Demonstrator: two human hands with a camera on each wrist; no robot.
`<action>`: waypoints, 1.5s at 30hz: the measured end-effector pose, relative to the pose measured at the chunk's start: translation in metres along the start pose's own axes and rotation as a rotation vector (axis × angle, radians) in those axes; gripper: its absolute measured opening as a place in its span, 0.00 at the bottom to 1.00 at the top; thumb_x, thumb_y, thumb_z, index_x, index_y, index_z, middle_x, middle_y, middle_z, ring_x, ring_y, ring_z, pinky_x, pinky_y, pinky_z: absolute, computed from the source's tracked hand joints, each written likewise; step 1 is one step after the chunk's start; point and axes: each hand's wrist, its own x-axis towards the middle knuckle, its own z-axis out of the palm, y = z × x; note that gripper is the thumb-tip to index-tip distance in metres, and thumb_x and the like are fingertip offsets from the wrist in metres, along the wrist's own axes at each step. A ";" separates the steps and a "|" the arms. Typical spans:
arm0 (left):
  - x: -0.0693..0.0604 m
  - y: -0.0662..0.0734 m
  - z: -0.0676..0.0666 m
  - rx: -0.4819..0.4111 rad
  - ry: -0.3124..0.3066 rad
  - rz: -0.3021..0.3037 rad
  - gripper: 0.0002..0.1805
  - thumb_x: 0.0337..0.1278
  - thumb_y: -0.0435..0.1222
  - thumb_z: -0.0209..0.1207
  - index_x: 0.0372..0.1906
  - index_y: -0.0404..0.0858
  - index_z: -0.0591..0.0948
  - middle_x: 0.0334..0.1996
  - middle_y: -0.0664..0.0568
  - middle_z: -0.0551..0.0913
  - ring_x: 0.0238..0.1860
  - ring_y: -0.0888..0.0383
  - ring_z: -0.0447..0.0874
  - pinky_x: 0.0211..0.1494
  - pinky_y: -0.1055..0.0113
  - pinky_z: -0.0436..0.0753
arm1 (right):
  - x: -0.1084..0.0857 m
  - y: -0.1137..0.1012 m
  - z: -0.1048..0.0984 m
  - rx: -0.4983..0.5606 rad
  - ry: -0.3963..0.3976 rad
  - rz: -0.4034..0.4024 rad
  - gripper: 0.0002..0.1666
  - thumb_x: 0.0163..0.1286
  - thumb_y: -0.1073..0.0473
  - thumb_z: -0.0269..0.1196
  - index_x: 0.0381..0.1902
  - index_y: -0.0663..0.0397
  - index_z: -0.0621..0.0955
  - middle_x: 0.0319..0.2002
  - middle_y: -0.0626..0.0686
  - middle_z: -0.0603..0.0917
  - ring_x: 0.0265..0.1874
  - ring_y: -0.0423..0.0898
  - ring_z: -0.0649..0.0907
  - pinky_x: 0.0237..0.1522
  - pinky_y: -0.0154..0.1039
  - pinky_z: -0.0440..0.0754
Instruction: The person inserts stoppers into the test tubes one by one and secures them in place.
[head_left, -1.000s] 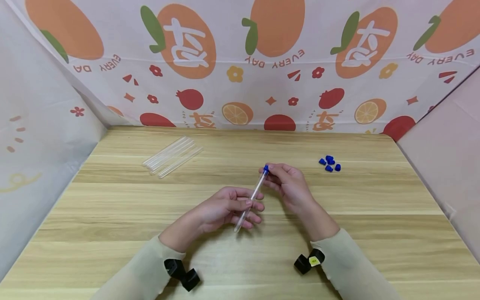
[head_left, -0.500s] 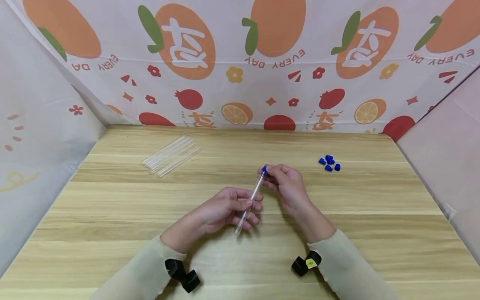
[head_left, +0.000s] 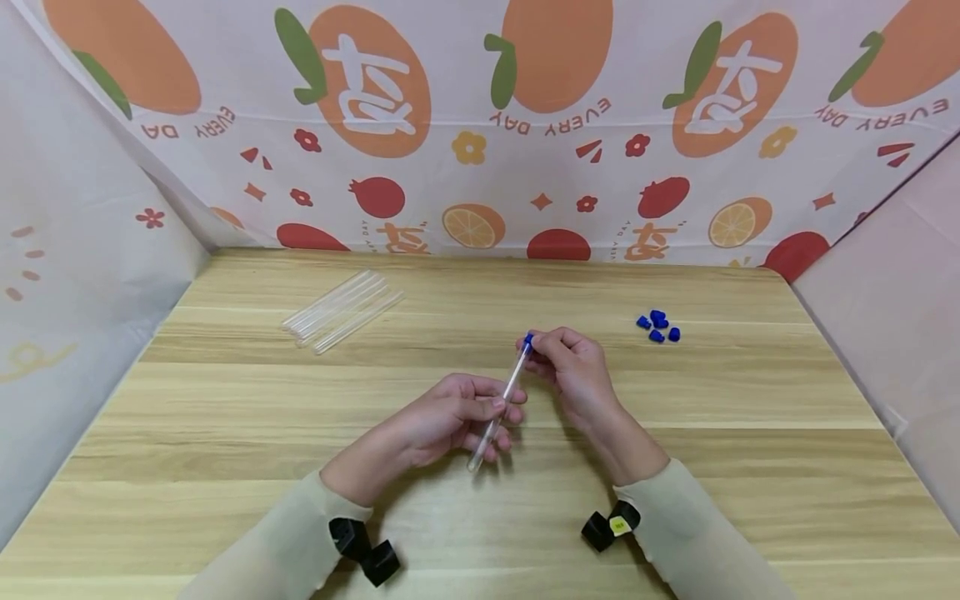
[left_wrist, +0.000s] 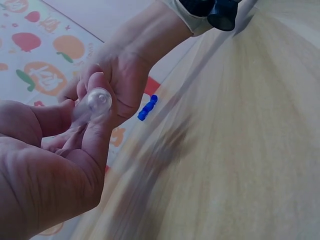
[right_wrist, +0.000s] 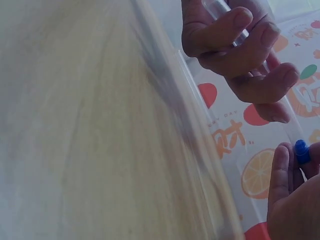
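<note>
A clear test tube (head_left: pixel 513 382) slants above the table, its rounded bottom toward me. My left hand (head_left: pixel 450 418) holds it between thumb and fingers around the middle. At the upper end sits a blue stopper (head_left: pixel 528 340), which my right hand (head_left: pixel 583 375) pinches with thumb and fingers. The right wrist view shows the stopper (right_wrist: pixel 301 151) between the right fingertips, at the end of the tube. How deep it sits in the tube I cannot tell. Seen from the left wrist, the tube's closed end (left_wrist: pixel 100 101) points at the camera.
Several clear tubes (head_left: pixel 341 310) lie side by side at the back left of the wooden table (head_left: pixel 750 500). Several loose blue stoppers (head_left: pixel 657 325) lie in a small cluster at the back right. A fruit-print cloth (head_left: pixel 540 167) hangs behind the table.
The right hand and the stopper end of the tube have shifted slightly left and down. The tube's bottom has dipped a little toward me. Both hands keep their hold.
</note>
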 end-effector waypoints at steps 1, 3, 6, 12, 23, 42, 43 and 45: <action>0.000 0.000 0.000 0.002 -0.001 0.001 0.23 0.73 0.30 0.48 0.66 0.19 0.65 0.42 0.46 0.84 0.31 0.57 0.86 0.35 0.64 0.88 | 0.000 0.000 0.000 -0.022 -0.001 -0.009 0.11 0.69 0.69 0.59 0.25 0.58 0.79 0.42 0.59 0.87 0.40 0.46 0.87 0.47 0.37 0.87; 0.001 -0.001 0.001 0.004 0.002 0.004 0.23 0.73 0.30 0.48 0.65 0.19 0.65 0.42 0.47 0.84 0.31 0.57 0.86 0.34 0.64 0.88 | 0.000 -0.001 -0.001 -0.072 -0.003 -0.025 0.10 0.69 0.68 0.59 0.26 0.59 0.78 0.44 0.61 0.86 0.40 0.46 0.87 0.47 0.38 0.87; 0.001 -0.002 0.001 0.012 0.007 0.008 0.23 0.73 0.30 0.48 0.65 0.18 0.66 0.42 0.47 0.84 0.30 0.57 0.85 0.33 0.65 0.88 | 0.000 -0.003 -0.002 -0.150 -0.015 -0.055 0.10 0.70 0.67 0.59 0.27 0.59 0.78 0.46 0.65 0.85 0.39 0.47 0.87 0.48 0.39 0.87; 0.001 -0.003 0.001 0.023 0.012 0.001 0.22 0.73 0.30 0.48 0.64 0.18 0.67 0.40 0.48 0.84 0.27 0.58 0.83 0.30 0.67 0.86 | 0.002 -0.005 -0.006 -0.215 -0.059 -0.085 0.10 0.69 0.68 0.58 0.27 0.59 0.80 0.46 0.72 0.84 0.35 0.45 0.87 0.46 0.39 0.88; 0.000 -0.004 0.002 0.047 0.007 -0.004 0.22 0.73 0.30 0.49 0.63 0.19 0.67 0.39 0.48 0.82 0.26 0.59 0.82 0.29 0.66 0.86 | 0.002 -0.008 -0.010 -0.301 -0.145 -0.161 0.08 0.67 0.69 0.60 0.26 0.63 0.80 0.41 0.68 0.86 0.37 0.46 0.86 0.44 0.40 0.88; 0.000 0.003 -0.003 0.042 -0.108 -0.015 0.27 0.79 0.42 0.46 0.71 0.28 0.64 0.51 0.45 0.84 0.47 0.52 0.87 0.51 0.57 0.87 | 0.005 -0.019 -0.018 -0.015 -0.197 -0.048 0.10 0.75 0.63 0.59 0.49 0.59 0.83 0.46 0.53 0.88 0.48 0.47 0.87 0.53 0.40 0.85; 0.000 0.003 -0.004 0.042 -0.108 -0.006 0.27 0.79 0.40 0.47 0.71 0.27 0.64 0.51 0.45 0.84 0.46 0.52 0.87 0.51 0.57 0.87 | 0.005 -0.019 -0.018 -0.015 -0.196 -0.048 0.10 0.75 0.63 0.59 0.50 0.58 0.83 0.47 0.53 0.88 0.47 0.46 0.87 0.53 0.40 0.85; 0.000 0.004 -0.005 0.048 -0.100 0.009 0.26 0.78 0.38 0.48 0.70 0.27 0.64 0.49 0.46 0.84 0.45 0.53 0.88 0.49 0.58 0.88 | 0.005 -0.020 -0.018 -0.018 -0.190 -0.044 0.10 0.75 0.62 0.60 0.50 0.57 0.83 0.46 0.53 0.88 0.45 0.45 0.87 0.52 0.39 0.85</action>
